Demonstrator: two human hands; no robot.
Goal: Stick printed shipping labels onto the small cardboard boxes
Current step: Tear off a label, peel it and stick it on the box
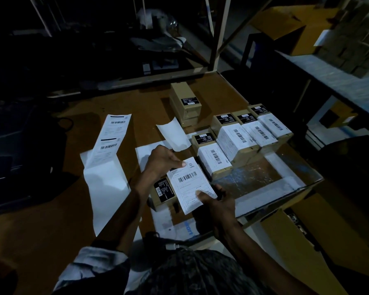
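Note:
A white shipping label (190, 184) with a barcode lies over a small tan cardboard box (161, 193) near the table's front. My left hand (162, 161) pinches the label's far corner. My right hand (216, 201) pinches its near edge with the thumb on top. Several labelled boxes (239, 139) stand in a row to the right. An unlabelled box (185, 99) sits on a stack behind them.
A strip of printed labels (111, 137) trails across the brown table (51, 220) at left. A peeled backing sheet (175, 135) curls behind my left hand. A glass-topped area (254, 177) lies at right. Shelving with cardboard cartons (290, 24) stands at back right.

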